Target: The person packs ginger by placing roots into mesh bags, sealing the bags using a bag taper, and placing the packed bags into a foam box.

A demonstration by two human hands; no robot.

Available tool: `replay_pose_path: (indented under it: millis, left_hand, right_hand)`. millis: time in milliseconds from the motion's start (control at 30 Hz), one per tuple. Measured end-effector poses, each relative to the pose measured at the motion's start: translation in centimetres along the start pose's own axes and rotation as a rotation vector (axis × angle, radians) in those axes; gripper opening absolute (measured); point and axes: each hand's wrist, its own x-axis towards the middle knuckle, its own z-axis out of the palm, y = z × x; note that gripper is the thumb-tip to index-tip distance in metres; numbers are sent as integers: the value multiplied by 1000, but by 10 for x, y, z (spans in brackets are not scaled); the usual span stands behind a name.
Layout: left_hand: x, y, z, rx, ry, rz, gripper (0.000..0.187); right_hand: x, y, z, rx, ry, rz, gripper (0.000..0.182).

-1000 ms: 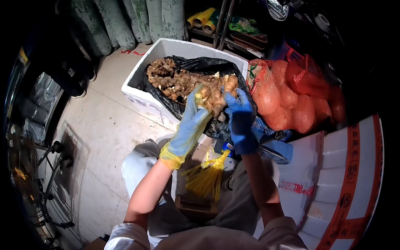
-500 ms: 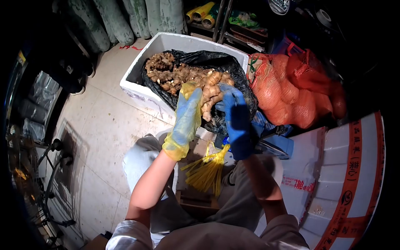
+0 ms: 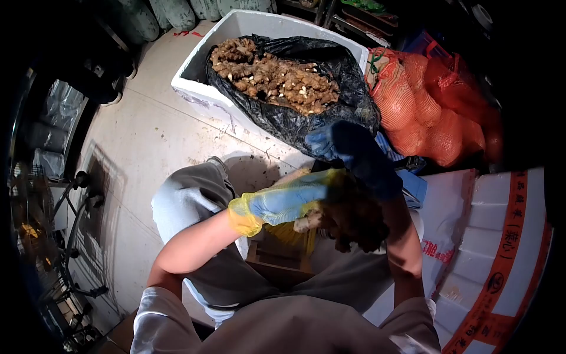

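Observation:
My left hand [image 3: 300, 194], in a blue glove under yellow mesh, is closed around a knobbly brown piece of ginger [image 3: 356, 224]. The ginger is held above my lap, mostly in shadow, with one pale end showing below the fingers. My right hand [image 3: 354, 154], in a blue glove, hovers above the ginger near the black bag's front edge. Its fingers point left, slightly bent and apart from the ginger, with nothing visible in them; shadow covers much of this hand. More ginger [image 3: 277, 76] lies heaped in a black plastic bag [image 3: 354, 88] inside a white foam box [image 3: 197, 97].
Red mesh sacks [image 3: 424, 112] of round produce stand right of the box. White foam boxes with red tape [image 3: 510, 224] are at my right. Yellow strips [image 3: 289, 233] show partly below my left hand. A wheeled rack [image 3: 76, 236] stands on the left; another person's feet [image 3: 112, 97] are behind it.
Both hands have come back from the box toward my lap. The ginger has been turned and lowered in my left hand, and my right hand has come off it. The view has tilted downward.

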Motion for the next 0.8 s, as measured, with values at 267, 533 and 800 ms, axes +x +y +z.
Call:
replay_pose_path:
  millis: [267,533,800]
  left_hand:
    - [-12,-81,-34,-223,-137,-187,39]
    - [-14,-71,-29,-192,-140,-180,39]
    - [-12,-72,-28,-187,-162,-198,38]
  right_hand:
    - [-6,8,79,276,-626,431,29]
    - [-4,10,81,106,-671,367,20]
    - [-9,17,89,347,-478,471,24]
